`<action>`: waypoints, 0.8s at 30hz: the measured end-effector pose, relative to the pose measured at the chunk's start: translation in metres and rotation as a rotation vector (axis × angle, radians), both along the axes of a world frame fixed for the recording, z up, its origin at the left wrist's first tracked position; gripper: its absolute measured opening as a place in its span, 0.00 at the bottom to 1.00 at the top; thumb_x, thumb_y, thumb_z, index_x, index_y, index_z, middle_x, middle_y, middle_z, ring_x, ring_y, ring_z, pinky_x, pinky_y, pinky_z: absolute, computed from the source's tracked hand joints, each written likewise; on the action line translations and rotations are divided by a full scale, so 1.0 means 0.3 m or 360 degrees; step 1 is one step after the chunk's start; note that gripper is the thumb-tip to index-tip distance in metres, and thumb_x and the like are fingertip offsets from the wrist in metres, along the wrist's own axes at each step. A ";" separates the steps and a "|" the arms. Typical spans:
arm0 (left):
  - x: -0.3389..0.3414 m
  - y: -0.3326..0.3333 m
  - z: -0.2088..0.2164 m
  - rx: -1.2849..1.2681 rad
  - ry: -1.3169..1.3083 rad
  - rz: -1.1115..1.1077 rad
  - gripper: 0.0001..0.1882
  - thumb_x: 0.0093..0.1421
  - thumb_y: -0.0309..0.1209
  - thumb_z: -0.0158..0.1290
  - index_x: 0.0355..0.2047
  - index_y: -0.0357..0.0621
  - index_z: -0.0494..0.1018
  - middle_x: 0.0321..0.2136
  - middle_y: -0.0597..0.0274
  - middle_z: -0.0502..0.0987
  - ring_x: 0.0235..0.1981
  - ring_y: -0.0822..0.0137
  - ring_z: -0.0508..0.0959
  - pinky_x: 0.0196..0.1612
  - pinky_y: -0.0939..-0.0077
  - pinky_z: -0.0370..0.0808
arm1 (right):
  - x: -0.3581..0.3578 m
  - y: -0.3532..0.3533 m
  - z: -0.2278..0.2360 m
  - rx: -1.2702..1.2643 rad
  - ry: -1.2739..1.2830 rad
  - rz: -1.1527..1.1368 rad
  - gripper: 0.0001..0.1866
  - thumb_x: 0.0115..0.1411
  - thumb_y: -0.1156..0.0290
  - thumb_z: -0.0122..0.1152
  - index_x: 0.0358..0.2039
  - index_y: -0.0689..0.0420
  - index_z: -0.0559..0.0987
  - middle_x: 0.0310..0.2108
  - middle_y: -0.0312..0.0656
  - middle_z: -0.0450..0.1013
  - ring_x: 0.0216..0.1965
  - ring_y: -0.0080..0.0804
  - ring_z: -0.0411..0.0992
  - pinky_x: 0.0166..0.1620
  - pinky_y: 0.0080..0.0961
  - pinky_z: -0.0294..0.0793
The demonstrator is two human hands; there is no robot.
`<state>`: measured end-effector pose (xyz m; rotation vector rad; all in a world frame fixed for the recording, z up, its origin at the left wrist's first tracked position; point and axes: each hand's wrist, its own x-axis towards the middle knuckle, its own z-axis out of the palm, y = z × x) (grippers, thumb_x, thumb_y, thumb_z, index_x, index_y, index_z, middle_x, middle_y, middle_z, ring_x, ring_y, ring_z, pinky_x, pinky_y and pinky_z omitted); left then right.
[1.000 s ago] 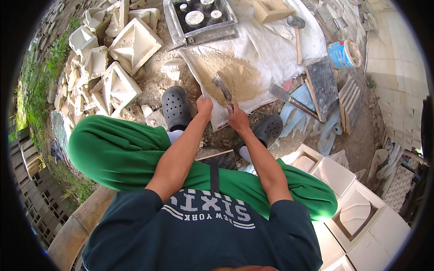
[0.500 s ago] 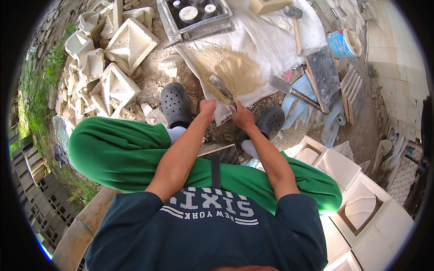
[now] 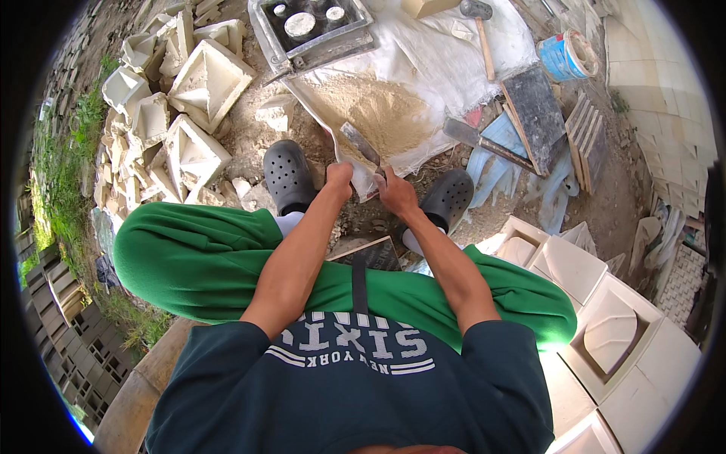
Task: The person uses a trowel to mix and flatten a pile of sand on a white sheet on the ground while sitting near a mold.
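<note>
My left hand (image 3: 339, 178) is closed on the near edge of a white sack-like sheet (image 3: 431, 64), to the left of its drooping front corner. In my right hand (image 3: 397, 194), just right of that corner, is the handle of a small trowel. The dusty grey blade of the trowel (image 3: 358, 141) points up and left, over the near side of a patch of tan powder (image 3: 386, 108) spread on the sheet. Whether the blade touches the powder I cannot tell.
A black metal mould (image 3: 333, 49) stands on the sheet's far left, a mallet (image 3: 484, 41) at its far right. Broken cream castings (image 3: 204, 83) are heaped left. Right are a blue bucket (image 3: 558, 57), dark boards (image 3: 535, 117) and, nearer, cream blocks (image 3: 609, 333).
The whole view has shifted slightly, so the ground things sit a little farther left. Both hands keep their grips, and the trowel stays at nearly the same spot over the powder.
</note>
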<state>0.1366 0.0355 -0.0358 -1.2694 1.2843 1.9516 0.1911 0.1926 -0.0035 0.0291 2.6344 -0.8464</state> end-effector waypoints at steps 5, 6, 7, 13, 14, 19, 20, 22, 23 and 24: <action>-0.008 -0.041 -0.096 0.0051 -0.0058 0.0085 0.13 0.59 0.21 0.46 0.44 0.25 0.67 0.39 0.45 0.75 0.38 0.50 0.78 0.41 0.57 0.76 | -0.008 -0.020 0.014 0.0017 0.0040 0.0066 0.18 0.66 0.54 0.45 0.41 0.59 0.66 0.27 0.59 0.75 0.30 0.62 0.73 0.31 0.54 0.71; -0.011 -0.029 -0.086 0.0058 -0.0059 0.0074 0.13 0.59 0.21 0.46 0.44 0.25 0.67 0.39 0.45 0.75 0.38 0.50 0.78 0.41 0.57 0.76 | -0.017 -0.013 0.015 0.0072 -0.0031 0.0089 0.18 0.66 0.55 0.46 0.40 0.59 0.66 0.27 0.59 0.75 0.30 0.62 0.73 0.31 0.54 0.71; -0.008 -0.015 -0.060 0.0056 -0.0066 0.0048 0.14 0.58 0.21 0.44 0.43 0.25 0.68 0.39 0.47 0.75 0.37 0.53 0.78 0.39 0.59 0.76 | 0.000 0.004 0.001 0.0075 -0.0037 0.0074 0.18 0.66 0.55 0.46 0.40 0.59 0.66 0.27 0.59 0.75 0.30 0.62 0.73 0.31 0.54 0.71; -0.011 -0.017 -0.034 0.0103 -0.0080 0.0128 0.14 0.57 0.21 0.43 0.43 0.27 0.68 0.38 0.49 0.75 0.35 0.55 0.79 0.37 0.58 0.78 | -0.004 0.016 0.003 0.0132 -0.0087 0.0195 0.19 0.66 0.54 0.45 0.41 0.59 0.66 0.27 0.60 0.75 0.30 0.63 0.74 0.32 0.54 0.71; -0.013 -0.014 -0.027 0.0124 -0.0074 0.0123 0.14 0.57 0.21 0.43 0.42 0.27 0.68 0.38 0.48 0.75 0.35 0.54 0.79 0.37 0.57 0.79 | -0.003 0.007 0.002 0.0041 0.0096 0.0040 0.18 0.66 0.55 0.45 0.41 0.59 0.66 0.25 0.60 0.74 0.29 0.64 0.73 0.31 0.55 0.71; -0.012 -0.014 -0.008 0.0091 -0.0035 0.0073 0.14 0.57 0.22 0.43 0.43 0.26 0.68 0.38 0.49 0.75 0.35 0.54 0.79 0.38 0.57 0.79 | -0.024 0.014 0.000 0.0098 -0.0041 0.0190 0.18 0.67 0.55 0.44 0.42 0.58 0.66 0.25 0.62 0.73 0.28 0.64 0.73 0.31 0.56 0.70; -0.015 -0.017 -0.006 0.0076 -0.0063 0.0039 0.14 0.57 0.22 0.43 0.43 0.26 0.68 0.38 0.49 0.75 0.34 0.54 0.79 0.38 0.57 0.79 | -0.018 0.013 0.002 0.0067 0.0032 0.0093 0.18 0.66 0.55 0.44 0.42 0.58 0.66 0.24 0.62 0.73 0.28 0.64 0.73 0.31 0.56 0.70; -0.016 -0.013 -0.001 0.0086 -0.0051 0.0048 0.15 0.58 0.23 0.44 0.44 0.25 0.67 0.38 0.49 0.75 0.34 0.54 0.79 0.38 0.56 0.79 | 0.007 0.023 -0.002 0.0037 0.0090 0.0004 0.18 0.66 0.54 0.44 0.42 0.58 0.66 0.24 0.61 0.73 0.28 0.64 0.73 0.31 0.56 0.70; -0.014 -0.012 0.002 0.0095 -0.0035 0.0055 0.16 0.58 0.24 0.44 0.44 0.24 0.67 0.39 0.48 0.75 0.34 0.54 0.79 0.38 0.56 0.79 | 0.017 0.031 -0.005 0.0084 -0.0009 0.0048 0.18 0.66 0.54 0.44 0.42 0.58 0.66 0.24 0.61 0.74 0.28 0.63 0.73 0.31 0.56 0.70; -0.016 -0.017 -0.010 0.0092 -0.0030 0.0069 0.16 0.58 0.24 0.44 0.44 0.24 0.67 0.39 0.48 0.75 0.34 0.54 0.79 0.38 0.56 0.79 | 0.007 0.028 0.002 0.0128 -0.0098 0.0102 0.19 0.66 0.54 0.44 0.41 0.58 0.66 0.24 0.61 0.74 0.28 0.63 0.73 0.31 0.55 0.70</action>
